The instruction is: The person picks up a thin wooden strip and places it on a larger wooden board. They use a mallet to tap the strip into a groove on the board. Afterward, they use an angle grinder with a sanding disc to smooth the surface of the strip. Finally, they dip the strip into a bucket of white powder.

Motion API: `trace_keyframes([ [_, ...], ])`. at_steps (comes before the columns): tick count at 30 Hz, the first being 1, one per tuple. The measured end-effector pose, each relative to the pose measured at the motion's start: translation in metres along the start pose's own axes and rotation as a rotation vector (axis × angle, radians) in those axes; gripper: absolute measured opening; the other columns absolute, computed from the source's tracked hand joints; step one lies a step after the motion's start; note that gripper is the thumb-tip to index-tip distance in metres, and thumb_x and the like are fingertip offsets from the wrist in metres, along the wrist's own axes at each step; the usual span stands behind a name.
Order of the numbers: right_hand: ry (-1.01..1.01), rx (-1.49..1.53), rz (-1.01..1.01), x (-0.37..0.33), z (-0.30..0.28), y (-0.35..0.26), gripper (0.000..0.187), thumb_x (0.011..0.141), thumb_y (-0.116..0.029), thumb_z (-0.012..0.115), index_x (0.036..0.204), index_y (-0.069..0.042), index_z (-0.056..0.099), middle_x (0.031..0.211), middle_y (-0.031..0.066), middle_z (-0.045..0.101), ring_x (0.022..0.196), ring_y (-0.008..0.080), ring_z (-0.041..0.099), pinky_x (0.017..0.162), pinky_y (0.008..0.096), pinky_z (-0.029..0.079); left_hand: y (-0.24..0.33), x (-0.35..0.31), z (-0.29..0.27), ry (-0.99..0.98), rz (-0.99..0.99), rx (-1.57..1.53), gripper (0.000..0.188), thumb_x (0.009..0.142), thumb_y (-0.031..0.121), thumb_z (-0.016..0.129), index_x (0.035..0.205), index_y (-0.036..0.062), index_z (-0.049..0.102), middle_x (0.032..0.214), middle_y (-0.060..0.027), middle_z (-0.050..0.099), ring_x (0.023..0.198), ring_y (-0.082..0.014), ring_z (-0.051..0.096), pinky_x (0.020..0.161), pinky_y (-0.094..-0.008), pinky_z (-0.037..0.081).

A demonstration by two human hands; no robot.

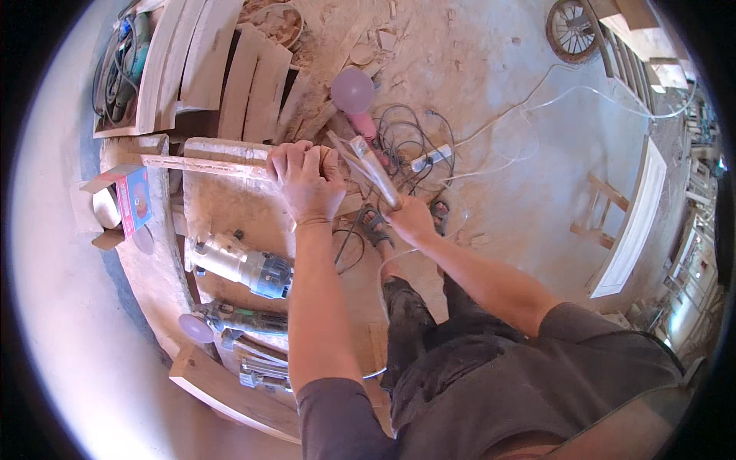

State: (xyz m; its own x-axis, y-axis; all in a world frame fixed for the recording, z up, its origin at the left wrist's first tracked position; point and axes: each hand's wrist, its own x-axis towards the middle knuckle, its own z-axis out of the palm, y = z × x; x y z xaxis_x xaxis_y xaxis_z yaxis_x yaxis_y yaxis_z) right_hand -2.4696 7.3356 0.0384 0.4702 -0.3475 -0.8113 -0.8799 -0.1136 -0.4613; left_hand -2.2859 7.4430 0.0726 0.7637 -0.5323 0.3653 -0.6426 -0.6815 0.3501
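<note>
My left hand (305, 178) is closed over the end of a long, narrow wooden strip (207, 165), which lies across the dusty workbench (222, 205). My right hand (412, 220) grips one end of a pale, bar-shaped tool (376, 172); it slants up and left, close beside my left hand. What kind of tool it is I cannot make out. A thin, flat piece crosses near the tool's far end, and whether it belongs to the tool is unclear. My left fingers hide the strip's right end.
On the bench lie a silver and blue power tool (244, 267), an angle grinder (249, 318) and an open disc box (136, 201). Boards (207, 54) stand behind. A pink grinder (362, 123), tangled cables and a power strip (432, 158) lie beyond my hands. A white panel (632, 222) leans right.
</note>
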Motion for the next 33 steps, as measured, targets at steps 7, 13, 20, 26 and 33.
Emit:
trace_keyframes([
  [7, 0.165, 0.280, -0.247, 0.040, 0.126, 0.023, 0.033, 0.082, -0.014, 0.067, 0.113, -0.004, 0.059, 0.095, 0.0235, 0.070, 0.098, 0.0449, 0.066, 0.082, 0.0508, 0.051, 0.002, 0.008, 0.009, 0.007, 0.061, -0.051, 0.019, 0.089, 0.019, 0.067, 0.073, 0.0104, 0.061, 0.085, -0.0013, 0.065, 0.096, -0.0255, 0.057, 0.100, -0.0479, 0.037],
  [13, -0.058, 0.248, -0.421, 0.041, 0.132, 0.061, 0.025, 0.085, -0.013, 0.061, 0.107, -0.002, 0.063, 0.086, 0.0207, 0.067, 0.083, 0.0356, 0.065, 0.077, 0.0423, 0.051, -0.003, 0.004, -0.012, -0.022, -0.124, -0.242, 0.018, 0.090, 0.019, 0.063, 0.076, 0.0091, 0.067, 0.088, -0.0064, 0.070, 0.097, -0.0299, 0.060, 0.101, -0.0475, 0.042],
  [20, -0.284, 0.947, -0.401, -0.179, 0.019, -0.019, 0.034, 0.095, -0.023, 0.067, 0.119, 0.001, 0.065, 0.097, 0.0032, 0.068, 0.085, 0.0104, 0.062, 0.075, 0.0268, 0.049, 0.050, -0.073, -0.145, 0.198, -0.878, -2.065, 0.032, 0.106, 0.036, 0.051, 0.109, 0.0046, 0.056, 0.092, -0.0074, 0.058, 0.082, -0.0236, 0.055, 0.090, -0.0429, 0.049],
  [26, -0.074, 0.633, -0.686, -0.314, 0.045, -0.028, 0.015, 0.097, -0.008, 0.065, 0.106, 0.003, 0.068, 0.086, 0.0062, 0.070, 0.071, 0.0104, 0.064, 0.062, 0.0257, 0.052, 0.092, -0.167, -0.251, 0.515, -0.649, -2.380, 0.029, 0.103, 0.031, 0.059, 0.114, 0.0040, 0.058, 0.098, -0.0127, 0.063, 0.088, -0.0272, 0.060, 0.094, -0.0457, 0.050],
  [33, -0.239, 1.037, -0.747, -0.436, 0.135, 0.024, 0.012, 0.096, -0.012, 0.065, 0.096, -0.004, 0.056, 0.074, 0.0078, 0.064, 0.058, 0.0161, 0.063, 0.051, 0.0275, 0.048, 0.105, -0.359, -0.382, 0.587, -0.497, -1.908, 0.005, 0.099, 0.012, 0.064, 0.097, 0.0090, 0.068, 0.101, -0.0185, 0.072, 0.083, -0.0259, 0.066, 0.072, -0.0385, 0.055],
])
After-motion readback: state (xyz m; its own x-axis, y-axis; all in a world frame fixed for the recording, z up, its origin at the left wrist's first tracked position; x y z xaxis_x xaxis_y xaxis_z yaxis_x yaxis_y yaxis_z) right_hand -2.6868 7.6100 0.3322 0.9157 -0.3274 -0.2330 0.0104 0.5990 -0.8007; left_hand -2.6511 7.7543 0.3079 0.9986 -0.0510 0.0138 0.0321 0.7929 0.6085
